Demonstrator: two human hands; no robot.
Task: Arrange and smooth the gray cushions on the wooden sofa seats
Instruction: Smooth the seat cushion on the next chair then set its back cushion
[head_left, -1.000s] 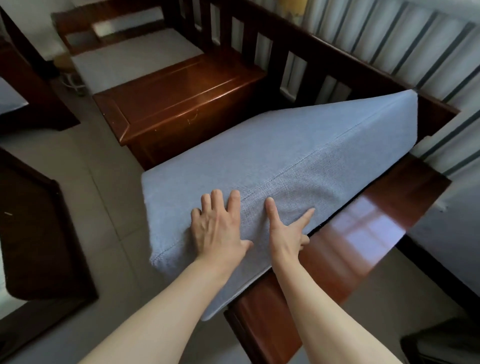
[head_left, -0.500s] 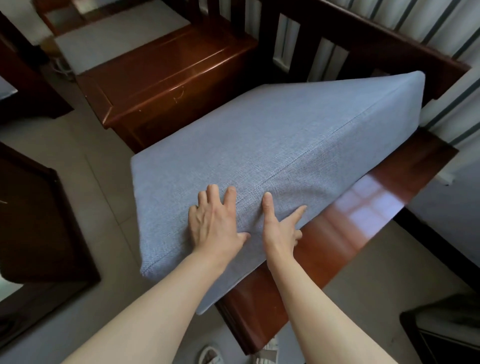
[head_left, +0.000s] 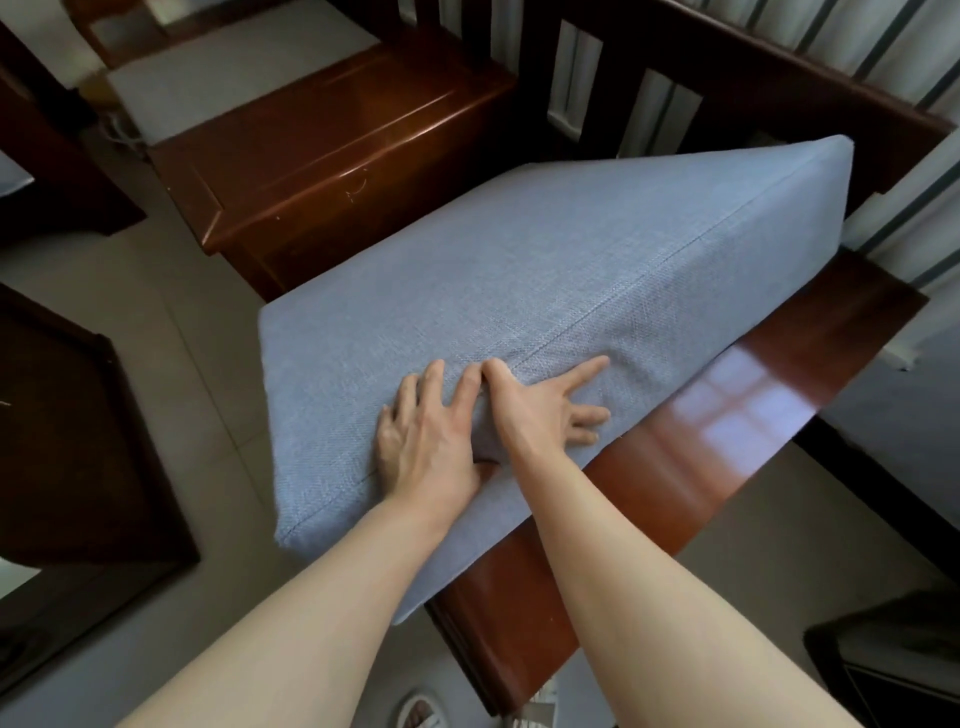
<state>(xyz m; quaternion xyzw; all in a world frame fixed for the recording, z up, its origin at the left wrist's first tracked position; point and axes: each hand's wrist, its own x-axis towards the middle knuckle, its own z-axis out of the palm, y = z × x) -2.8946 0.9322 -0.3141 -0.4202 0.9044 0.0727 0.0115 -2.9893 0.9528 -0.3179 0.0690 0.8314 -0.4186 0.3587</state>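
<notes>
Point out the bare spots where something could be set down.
Bare polished wooden seat right of the gray cushion; the wooden box top beyond it. Crowded at the cushion's near edge, where the left hand and right hand press flat.

Two bare forearms reach forward side by side, both hands laid flat, palms down. The left hand (head_left: 428, 434) has its fingers straight and close together. The right hand (head_left: 540, 410) spreads its fingers wide, thumb extended until its tip touches the left index finger. Wrists are level, nothing gripped.
</notes>
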